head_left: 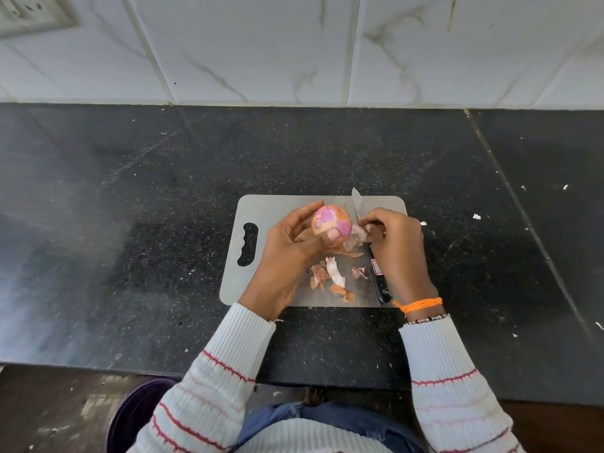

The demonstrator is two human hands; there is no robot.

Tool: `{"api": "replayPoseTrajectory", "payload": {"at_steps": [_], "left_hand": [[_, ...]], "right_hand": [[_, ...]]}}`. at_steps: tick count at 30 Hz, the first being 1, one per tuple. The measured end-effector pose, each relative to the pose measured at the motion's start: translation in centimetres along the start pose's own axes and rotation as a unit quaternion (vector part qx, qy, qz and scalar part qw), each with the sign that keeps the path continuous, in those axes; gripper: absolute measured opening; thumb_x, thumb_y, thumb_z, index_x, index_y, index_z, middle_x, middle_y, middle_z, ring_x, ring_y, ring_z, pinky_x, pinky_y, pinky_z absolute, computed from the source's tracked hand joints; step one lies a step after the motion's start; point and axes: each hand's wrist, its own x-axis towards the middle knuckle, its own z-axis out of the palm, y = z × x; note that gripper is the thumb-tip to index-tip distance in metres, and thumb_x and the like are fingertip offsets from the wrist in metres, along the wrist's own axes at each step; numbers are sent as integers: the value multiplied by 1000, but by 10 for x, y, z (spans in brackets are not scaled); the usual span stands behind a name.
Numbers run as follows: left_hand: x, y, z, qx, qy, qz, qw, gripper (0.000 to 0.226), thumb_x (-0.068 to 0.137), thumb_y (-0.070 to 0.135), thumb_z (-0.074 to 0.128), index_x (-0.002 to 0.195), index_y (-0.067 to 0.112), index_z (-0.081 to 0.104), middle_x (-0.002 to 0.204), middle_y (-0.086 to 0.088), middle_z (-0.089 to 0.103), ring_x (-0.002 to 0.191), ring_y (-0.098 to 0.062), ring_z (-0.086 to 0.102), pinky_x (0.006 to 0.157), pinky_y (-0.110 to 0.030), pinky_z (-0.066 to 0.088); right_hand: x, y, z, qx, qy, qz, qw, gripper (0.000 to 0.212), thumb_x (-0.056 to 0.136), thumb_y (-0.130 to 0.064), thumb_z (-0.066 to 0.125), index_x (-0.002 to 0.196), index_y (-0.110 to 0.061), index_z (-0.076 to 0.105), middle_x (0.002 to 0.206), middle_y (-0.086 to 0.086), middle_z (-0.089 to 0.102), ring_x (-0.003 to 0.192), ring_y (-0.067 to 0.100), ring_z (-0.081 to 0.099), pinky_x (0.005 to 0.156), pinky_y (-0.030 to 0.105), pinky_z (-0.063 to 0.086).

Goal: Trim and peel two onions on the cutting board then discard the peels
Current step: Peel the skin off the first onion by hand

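Note:
My left hand [287, 250] holds a partly peeled onion [330, 222] above the grey cutting board [238, 282]; pink flesh shows between patches of orange skin. My right hand [397, 250] is just right of the onion, its fingers pinched on a strip of peel [361, 233] pulled off the onion's side. A knife lies on the board under that hand, its blade [357, 204] pointing away and its black handle [379, 279] towards me. Several loose peels [330, 273] lie on the board below the onion. I see only this one onion.
The board lies on a black speckled counter [130, 223] with white crumbs, backed by a white tiled wall [294, 50] with a socket [29, 14] at the top left. A dark purple bin [130, 416] stands on the floor below the counter edge, at my left.

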Motion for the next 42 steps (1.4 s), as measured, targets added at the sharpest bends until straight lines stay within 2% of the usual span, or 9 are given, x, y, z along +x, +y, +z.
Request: {"api": "replayPoseTrajectory", "payload": {"at_steps": [3, 6, 13, 19, 23, 30, 34, 38, 42], "left_hand": [[1, -4, 0, 30, 40, -8, 999, 49, 73, 3, 74, 119, 6, 58, 110, -10, 66, 101, -28, 65, 84, -40, 56], [2, -5, 1, 52, 56, -8, 997, 49, 70, 5, 77, 117, 6, 60, 111, -13, 66, 102, -29, 65, 85, -43, 56], [0, -5, 4, 71, 56, -5, 996, 49, 68, 8, 79, 115, 5, 63, 109, -12, 67, 99, -26, 67, 84, -39, 57], [0, -4, 6, 45, 56, -14, 997, 46, 71, 4, 75, 115, 2, 62, 109, -15, 67, 98, -29, 67, 80, -36, 58], [0, -4, 6, 49, 55, -14, 997, 46, 70, 5, 76, 114, 3, 62, 109, -15, 67, 98, -29, 67, 81, -38, 57], [0, -7, 7, 44, 50, -15, 998, 49, 68, 5, 76, 115, 3, 62, 107, -15, 68, 96, -27, 67, 79, -31, 58], [-1, -10, 8, 54, 30, -12, 998, 48, 67, 6, 77, 112, 7, 63, 100, -6, 70, 88, -15, 69, 75, -24, 57], [-1, -10, 8, 34, 13, 0, 999, 48, 69, 4, 72, 114, 12, 60, 101, -2, 69, 93, -15, 66, 82, -26, 56], [-1, -8, 5, 12, 5, 15, 1000, 56, 64, 10, 70, 118, 12, 57, 107, -3, 68, 103, -23, 63, 91, -37, 52]], "right_hand": [[0, -12, -8, 85, -17, 6, 996, 19, 89, -2, 55, 93, -11, 71, 88, -4, 69, 81, 0, 62, 74, 3, 43], [-1, -25, -14, 157, -10, -4, 988, 10, 86, -10, 64, 90, -13, 72, 82, -12, 68, 81, -2, 64, 75, 8, 47], [-1, -22, -14, 172, -27, -25, 984, 11, 79, -9, 72, 89, -10, 74, 84, -2, 71, 78, 4, 67, 73, 13, 53], [3, -18, -14, 155, -14, -80, 985, 10, 81, -10, 71, 89, -8, 74, 83, -4, 68, 80, 7, 66, 72, 19, 54], [2, -17, -14, 159, -15, -87, 983, 10, 80, -8, 70, 89, -7, 74, 81, -4, 68, 78, 6, 66, 70, 16, 53], [2, -12, -8, 154, 16, -48, 987, 6, 81, -6, 69, 85, -7, 73, 77, -2, 68, 73, 6, 65, 67, 13, 52], [0, -8, -3, 123, 47, -25, 991, 3, 79, -4, 70, 81, -6, 72, 74, -1, 66, 67, 7, 63, 63, 8, 49], [-1, 3, -2, 80, 34, -4, 996, 3, 78, -2, 70, 76, -4, 69, 76, 7, 67, 65, 13, 61, 59, 6, 44], [-1, 3, 0, 26, 15, -21, 999, 6, 78, -3, 70, 74, -2, 67, 76, 11, 65, 65, 18, 60, 59, 24, 49]]}}
